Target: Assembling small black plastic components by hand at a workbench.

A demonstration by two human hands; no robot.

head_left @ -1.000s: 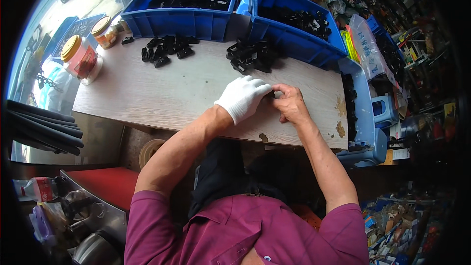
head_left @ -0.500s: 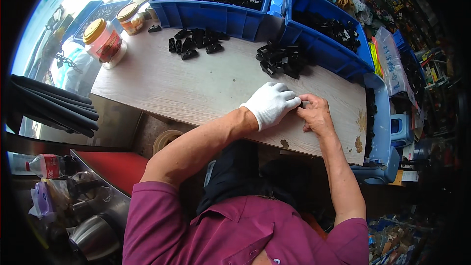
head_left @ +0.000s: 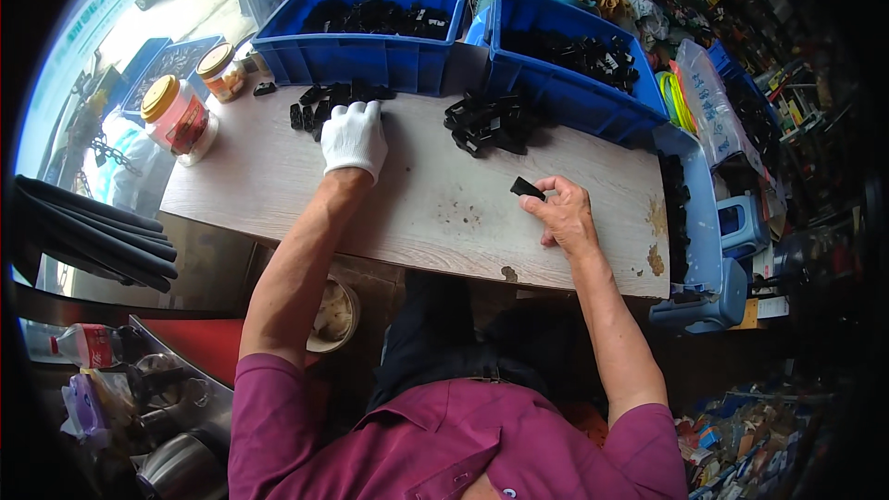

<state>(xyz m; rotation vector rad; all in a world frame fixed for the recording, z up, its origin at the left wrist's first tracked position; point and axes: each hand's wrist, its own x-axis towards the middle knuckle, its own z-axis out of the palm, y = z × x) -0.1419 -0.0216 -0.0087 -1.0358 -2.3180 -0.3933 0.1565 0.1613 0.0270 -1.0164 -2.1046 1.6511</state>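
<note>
My right hand (head_left: 567, 216) is bare and pinches a small black plastic part (head_left: 527, 188) between thumb and fingers, a little above the table's right half. My left hand (head_left: 355, 141), in a white knit glove, lies at the near edge of the left pile of black plastic parts (head_left: 315, 95). Its fingers point away and bend down there, with the tips hidden, so I cannot tell whether they grip a part. A second, denser pile of black parts (head_left: 491, 120) rests between the two hands, farther back.
Two blue bins (head_left: 361, 60) (head_left: 574, 83) full of black parts line the table's (head_left: 435, 213) back edge. Lidded jars (head_left: 176, 118) stand at the left corner. Against the right edge is a pale blue container (head_left: 704, 213). A bucket (head_left: 335, 315) sits below the front edge.
My left hand has moved away from the right one, left and back to the left pile. My right hand has shifted slightly left, and the black part in it now shows clearly. The view has shifted somewhat.
</note>
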